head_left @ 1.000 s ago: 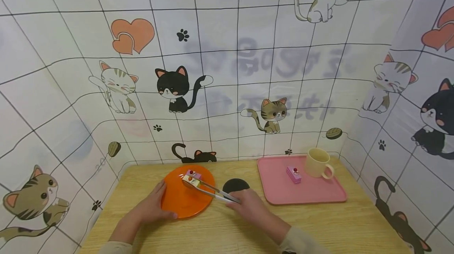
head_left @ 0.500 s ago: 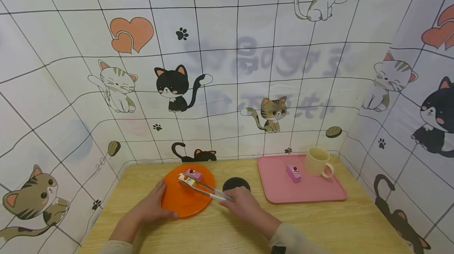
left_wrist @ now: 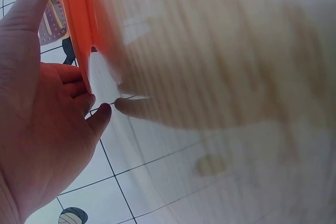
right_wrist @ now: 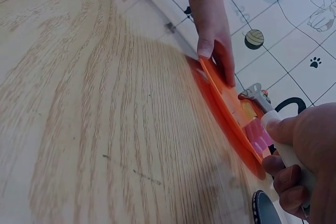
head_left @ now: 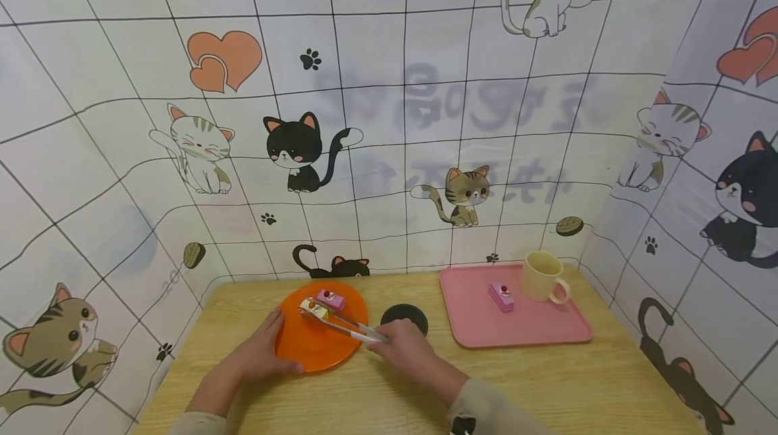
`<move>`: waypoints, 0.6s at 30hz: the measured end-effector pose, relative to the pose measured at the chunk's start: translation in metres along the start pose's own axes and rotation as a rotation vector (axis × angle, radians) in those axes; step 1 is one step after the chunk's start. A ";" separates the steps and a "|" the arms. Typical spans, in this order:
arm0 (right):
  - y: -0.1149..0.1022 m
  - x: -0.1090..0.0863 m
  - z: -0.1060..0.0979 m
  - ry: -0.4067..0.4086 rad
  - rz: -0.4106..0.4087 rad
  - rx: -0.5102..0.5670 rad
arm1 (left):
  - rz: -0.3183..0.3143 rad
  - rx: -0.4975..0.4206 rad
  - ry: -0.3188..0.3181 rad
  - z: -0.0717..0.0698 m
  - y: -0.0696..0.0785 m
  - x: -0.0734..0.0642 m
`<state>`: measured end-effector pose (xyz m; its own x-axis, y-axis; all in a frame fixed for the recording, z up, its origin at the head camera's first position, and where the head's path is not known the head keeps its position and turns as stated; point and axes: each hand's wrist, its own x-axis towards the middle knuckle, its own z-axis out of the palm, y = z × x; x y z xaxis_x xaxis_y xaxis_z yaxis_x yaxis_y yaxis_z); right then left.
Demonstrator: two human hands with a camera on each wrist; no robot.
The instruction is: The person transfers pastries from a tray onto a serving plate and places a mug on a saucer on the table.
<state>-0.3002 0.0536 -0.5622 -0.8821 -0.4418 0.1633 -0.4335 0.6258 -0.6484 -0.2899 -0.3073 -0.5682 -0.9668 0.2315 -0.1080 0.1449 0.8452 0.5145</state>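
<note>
My left hand [head_left: 263,347] holds the left edge of an orange plate [head_left: 316,357], thumb at the near side and fingers along the rim. My right hand [head_left: 406,349] grips metal tongs [head_left: 358,331] by their white-covered handles. Over the plate, the tongs' tips stand at both sides of a yellow toy cake slice [head_left: 314,311] topped with an orange ball. Whether they squeeze it cannot be told. Close behind it on the plate sits a pink toy cake slice [head_left: 331,299] with a red berry. The right wrist view shows the tongs' handle [right_wrist: 290,158] inside curled fingers.
A pink tray [head_left: 486,335] lies at the right of the wooden table [head_left: 389,401]. On it are another pink cake slice [head_left: 502,297] and a yellow mug [head_left: 541,277]. A black round disc [head_left: 406,315] lies between plate and tray. Cat-printed cloth walls enclose the table.
My right hand and the tongs have moved left, and the yellow cake slice has shifted left with the tips, away from the pink one. The left hand has stayed at the plate.
</note>
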 end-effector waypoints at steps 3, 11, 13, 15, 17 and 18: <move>-0.001 0.002 0.002 0.002 -0.011 -0.017 | 0.006 0.002 0.001 0.000 0.000 0.000; -0.003 0.004 0.006 -0.012 0.003 -0.016 | 0.015 -0.001 0.005 -0.001 0.001 -0.001; -0.003 0.005 0.006 -0.010 0.004 -0.021 | 0.015 -0.001 0.005 -0.001 0.001 -0.001; -0.003 0.007 0.006 -0.013 0.009 -0.025 | 0.015 -0.002 0.007 -0.001 0.001 -0.001; -0.003 0.008 0.006 -0.014 0.009 -0.028 | 0.016 -0.004 0.007 -0.001 0.001 -0.001; -0.003 0.008 0.007 -0.016 0.011 -0.031 | 0.017 -0.004 0.007 -0.001 0.001 -0.001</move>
<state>-0.3050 0.0437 -0.5639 -0.8836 -0.4453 0.1443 -0.4299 0.6498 -0.6269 -0.2889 -0.3069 -0.5667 -0.9657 0.2423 -0.0935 0.1603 0.8391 0.5198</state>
